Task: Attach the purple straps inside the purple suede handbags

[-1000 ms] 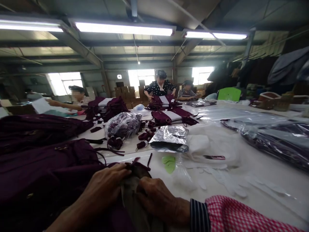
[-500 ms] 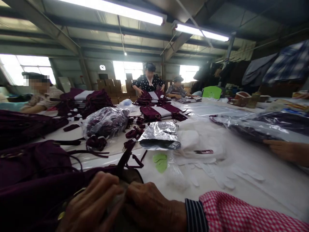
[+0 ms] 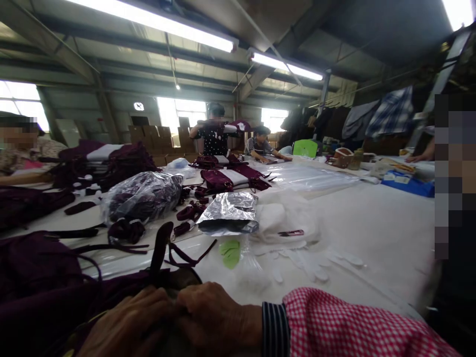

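At the bottom of the head view lies a dark purple bag [image 3: 111, 292], its strap end standing up and its mouth showing an olive-brown lining [image 3: 182, 277]. My left hand [image 3: 130, 317] is closed on the fabric near the mouth. Right beside it, my right hand [image 3: 213, 312] is closed with bent fingers on the lining edge. The fingertips of both hands are partly hidden. Another purple bag [image 3: 37, 258] sits at the left.
Ahead lie a silver foil bag [image 3: 228, 213], a clear plastic bag with purple contents [image 3: 143, 196], green cutouts [image 3: 229, 253], and a small cutter-like tool [image 3: 290, 233]. Purple bags are stacked [image 3: 104, 163] behind. Co-workers stand or sit around the table [image 3: 379, 223]; one person is at right.
My view has turned right. Both hands stay at the bag, now closer together. The plastic-covered dark item at right has left the table; the far co-worker has raised a purple bag.
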Tool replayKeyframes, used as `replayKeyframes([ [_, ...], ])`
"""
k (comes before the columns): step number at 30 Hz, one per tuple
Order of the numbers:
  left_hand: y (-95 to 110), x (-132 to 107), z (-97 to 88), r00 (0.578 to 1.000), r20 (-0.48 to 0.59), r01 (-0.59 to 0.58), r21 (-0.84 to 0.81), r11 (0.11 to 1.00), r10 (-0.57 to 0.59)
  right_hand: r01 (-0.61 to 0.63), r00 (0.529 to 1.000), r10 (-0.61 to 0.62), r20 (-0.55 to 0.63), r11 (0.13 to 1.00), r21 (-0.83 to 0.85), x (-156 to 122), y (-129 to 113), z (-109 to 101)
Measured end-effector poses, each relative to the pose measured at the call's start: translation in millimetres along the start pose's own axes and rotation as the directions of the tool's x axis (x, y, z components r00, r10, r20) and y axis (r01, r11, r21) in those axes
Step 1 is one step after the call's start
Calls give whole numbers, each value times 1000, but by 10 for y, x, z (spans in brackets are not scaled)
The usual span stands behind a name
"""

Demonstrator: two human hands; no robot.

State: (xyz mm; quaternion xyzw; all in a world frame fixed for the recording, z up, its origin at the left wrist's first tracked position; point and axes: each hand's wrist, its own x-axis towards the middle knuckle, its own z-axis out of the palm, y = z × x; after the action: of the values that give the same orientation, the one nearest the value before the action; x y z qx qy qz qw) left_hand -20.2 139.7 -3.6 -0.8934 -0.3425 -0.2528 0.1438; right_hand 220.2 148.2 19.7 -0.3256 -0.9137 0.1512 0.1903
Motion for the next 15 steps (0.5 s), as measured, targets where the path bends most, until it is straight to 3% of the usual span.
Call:
replayKeyframes([
  [3, 160, 144, -107, 999, 39, 4, -54, 999, -2, 64, 998, -64, 10, 998, 23, -117, -51, -351],
  [5, 268, 248, -207, 992, 118, 60, -69, 996, -52, 67, 995, -63, -74, 997, 46, -278, -19, -677],
  [9, 375, 355, -317, 948, 261, 206, -66, 976, -182, -123, 969, 130, -211, 991, 49, -751, 197, -1243],
  [12, 381, 355, -293, 918, 308, 288, -88, 954, -249, -255, 957, 249, -147, 967, -24, -1141, 329, -1353],
  [15, 370, 342, -254, 902, 338, 323, -120, 939, -267, -207, 978, 204, -36, 959, -192, -1404, 349, -1202],
])
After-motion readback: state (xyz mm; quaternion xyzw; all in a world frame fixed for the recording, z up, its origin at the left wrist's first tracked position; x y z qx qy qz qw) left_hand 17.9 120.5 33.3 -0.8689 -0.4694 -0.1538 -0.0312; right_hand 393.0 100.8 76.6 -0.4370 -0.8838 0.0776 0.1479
